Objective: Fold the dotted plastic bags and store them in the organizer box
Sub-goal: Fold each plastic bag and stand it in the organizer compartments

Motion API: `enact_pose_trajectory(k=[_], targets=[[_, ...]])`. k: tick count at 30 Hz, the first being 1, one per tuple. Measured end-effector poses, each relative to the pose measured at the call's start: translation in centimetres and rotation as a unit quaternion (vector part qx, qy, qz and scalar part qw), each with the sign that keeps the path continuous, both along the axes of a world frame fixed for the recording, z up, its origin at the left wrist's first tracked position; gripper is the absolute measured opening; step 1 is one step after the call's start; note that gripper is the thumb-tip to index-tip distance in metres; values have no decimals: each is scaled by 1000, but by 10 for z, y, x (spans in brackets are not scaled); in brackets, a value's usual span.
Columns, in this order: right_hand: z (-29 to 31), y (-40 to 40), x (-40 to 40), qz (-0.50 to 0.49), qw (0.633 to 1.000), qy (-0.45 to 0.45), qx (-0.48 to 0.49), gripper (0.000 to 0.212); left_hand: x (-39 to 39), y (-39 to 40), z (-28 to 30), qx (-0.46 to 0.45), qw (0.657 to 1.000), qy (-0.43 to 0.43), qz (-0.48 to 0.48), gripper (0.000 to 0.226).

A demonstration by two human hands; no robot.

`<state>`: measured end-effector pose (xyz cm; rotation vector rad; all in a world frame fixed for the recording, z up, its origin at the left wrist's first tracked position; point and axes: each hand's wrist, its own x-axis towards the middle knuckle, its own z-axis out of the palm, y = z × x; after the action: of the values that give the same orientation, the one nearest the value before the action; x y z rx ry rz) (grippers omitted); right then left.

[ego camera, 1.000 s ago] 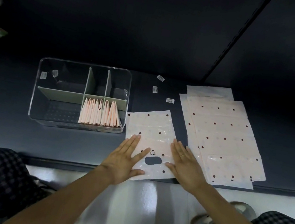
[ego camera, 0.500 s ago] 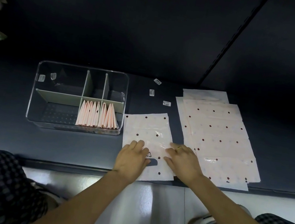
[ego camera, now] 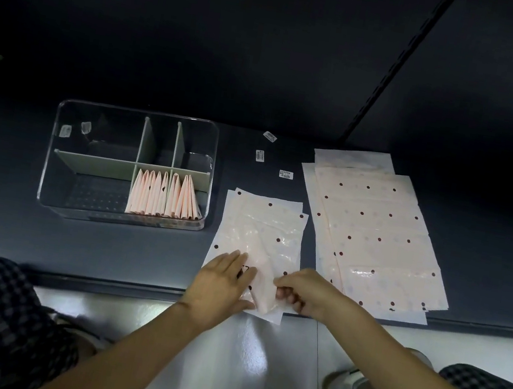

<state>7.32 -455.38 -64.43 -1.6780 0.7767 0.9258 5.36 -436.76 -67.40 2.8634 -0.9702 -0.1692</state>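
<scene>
Pale pink film with dark red dots: the dotted bag (ego camera: 263, 229) you are working lies flat on the dark blue desk (ego camera: 136, 255), its near end hanging slightly past the desk edge. Surface is glossy and wrinkled. Your left hand (ego camera: 220, 281) rests on the bag's near left part, fingers straight and together, pressing it down. Your right hand (ego camera: 303, 292) has its fingers curled, pinching the bag's near right edge and lifting a strip of it over toward the middle; one second ago both hands lay flat and spread on the sheet, so the fold has begun since then.

Just left of the bag stands the clear rectangular organizer box (ego camera: 60, 161) with rounded corners and pale green dividers. Its near right compartment holds a row of folded bags (ego camera: 163, 195) standing upright on edge, unchanged from the earlier frames. To the right, a fanned stack of unfolded bags (ego camera: 374, 234) lies flat, overlapping, near but apart from the working bag. Three small white labels (ego camera: 285, 174) lie on the desk between box and stack.
</scene>
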Motion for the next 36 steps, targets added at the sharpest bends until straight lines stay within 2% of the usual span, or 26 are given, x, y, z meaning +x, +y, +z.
enact_pose_trajectory(k=[3, 5, 7, 9, 11, 12, 15, 18, 20, 23, 27, 29, 31, 32, 33, 34, 36], targets=[[4, 1, -4, -99, 989, 71, 85, 19, -1, 1, -6, 11, 1000, -23, -4, 63], [5, 0, -4, -75, 994, 51, 55, 18, -1, -1, -8, 12, 999, -48, -1, 58], [1, -2, -6, 50, 995, -56, -70, 16, 0, -2, -10, 9, 998, -63, 4, 55], [-5, -3, -10, 144, 951, -200, -185, 11, 0, -2, -11, 8, 998, -65, 5, 54], [-12, -2, -13, 161, 928, -279, -187, 25, -3, -1, -12, 7, 998, -64, 4, 57], [-13, 1, -13, 172, 924, -286, -186, 31, -5, 0, -13, 9, 998, -54, 7, 58], [-19, 7, -8, 199, 930, -224, -211, 43, -10, 0, -12, 36, 998, -28, 35, 61], [-23, 10, -3, 241, 929, -149, -238, 38, -10, 0, -22, 73, 997, 18, 28, 63], [-21, 13, -2, 228, 950, -106, -187, 28, -10, 1, -24, 70, 997, 17, 33, 65], [-12, 13, -2, 100, 992, -34, -68, 13, -9, 4, -18, 38, 999, -21, 31, 70], [-5, 8, -4, -14, 998, 51, 46, 12, -7, 7, -21, -72, 996, -57, 12, 62], [-1, 6, -5, 15, 996, 52, 65, 20, -7, 8, -22, -97, 993, -59, 21, 54], [0, 3, -3, 111, 994, -13, -6, 33, -7, 8, -23, -121, 991, -57, 34, 49], [-1, 1, -3, 170, 979, -79, -75, 34, -7, 9, -23, -137, 988, -55, 39, 48], [-4, -3, -2, 223, 950, -164, -144, 24, -7, 10, -22, -154, 986, -51, 46, 47], [-7, -8, -3, 261, 919, -240, -173, 15, -7, 11, -21, -167, 983, -46, 55, 46], [-14, -13, -5, 320, 880, -321, -141, 42, -7, 11, -19, -186, 980, -36, 64, 43]])
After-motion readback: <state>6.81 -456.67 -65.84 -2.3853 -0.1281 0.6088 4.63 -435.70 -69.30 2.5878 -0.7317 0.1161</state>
